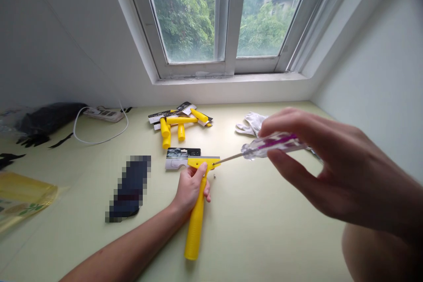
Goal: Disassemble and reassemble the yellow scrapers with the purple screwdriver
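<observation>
My left hand (pixel 191 185) is closed around the neck of a yellow scraper (pixel 195 224), its thumb pressed on the head. The scraper's wide head with a grey blade edge points away from me, and its long handle runs toward me. Between the thumb and fingers of my right hand (pixel 317 158) is a screwdriver (pixel 271 144) with a clear and purple handle. Its metal shaft reaches left, and the tip meets the right side of the scraper head at a screw spot. A small screw (pixel 214 176) lies on the table just right of the head. Behind the head rests a black and white packaging card (pixel 178 154).
Several yellow scrapers (pixel 181 120) with cards lie in a pile near the window wall. White gloves (pixel 250 124) are behind the screwdriver. At left are a blurred-out dark object (pixel 130 189), a white cable (pixel 89 142), a power strip (pixel 104 114), a black bag (pixel 49 119) and a yellow package (pixel 24 198).
</observation>
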Demonstrator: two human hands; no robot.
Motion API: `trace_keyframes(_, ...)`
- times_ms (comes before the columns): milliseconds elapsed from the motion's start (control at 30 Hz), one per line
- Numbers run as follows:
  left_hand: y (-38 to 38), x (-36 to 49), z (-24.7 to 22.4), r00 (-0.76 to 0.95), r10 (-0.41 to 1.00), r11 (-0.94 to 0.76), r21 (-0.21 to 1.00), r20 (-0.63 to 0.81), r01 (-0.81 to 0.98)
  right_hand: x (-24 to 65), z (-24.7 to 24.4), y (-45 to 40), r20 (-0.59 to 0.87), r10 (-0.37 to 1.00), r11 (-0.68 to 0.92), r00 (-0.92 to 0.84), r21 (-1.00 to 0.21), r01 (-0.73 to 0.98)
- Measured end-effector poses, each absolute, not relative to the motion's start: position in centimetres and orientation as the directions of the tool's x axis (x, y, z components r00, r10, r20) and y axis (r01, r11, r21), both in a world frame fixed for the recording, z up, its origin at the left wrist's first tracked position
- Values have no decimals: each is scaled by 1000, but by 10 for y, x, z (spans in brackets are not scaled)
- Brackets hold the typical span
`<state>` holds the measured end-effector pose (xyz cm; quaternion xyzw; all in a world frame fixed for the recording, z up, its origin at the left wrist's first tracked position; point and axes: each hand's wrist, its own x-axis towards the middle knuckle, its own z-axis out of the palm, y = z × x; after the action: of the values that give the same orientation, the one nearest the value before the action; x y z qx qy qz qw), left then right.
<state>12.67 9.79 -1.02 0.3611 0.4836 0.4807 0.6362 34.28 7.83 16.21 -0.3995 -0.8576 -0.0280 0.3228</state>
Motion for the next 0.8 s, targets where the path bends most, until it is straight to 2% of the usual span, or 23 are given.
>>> trace_keyframes(133,96,127,-10,81,960,279,924,-267,-260,349,158,93,623,757,337,-197,-115,934)
trace_keyframes(200,97,126,-12,104,962,273,922,-254,-273,355,156,99,622,766,267,-159,-83,960)
trace_keyframes(367,100,126,-14,81,969,248,911,-235,-329,369,158,99,506,769,550,-390,-214,807)
trace_keyframes(433,101,126,-14,70,970,243,909,-233,-340,369,159,98,483,762,597,-431,-267,757)
trace_keyframes(500,101,126,-14,72,971,240,909,-230,-341,365,159,99,493,780,585,-385,-356,729)
trace_keyframes(567,100,125,-14,75,971,240,908,-228,-343,359,156,104,520,812,514,-265,-422,747)
trace_keyframes(700,99,125,-15,73,971,239,907,-227,-346,354,149,114,571,820,285,-32,-360,888)
trace_keyframes(800,99,126,-15,86,969,246,908,-231,-340,353,151,114,564,821,344,-84,-372,862)
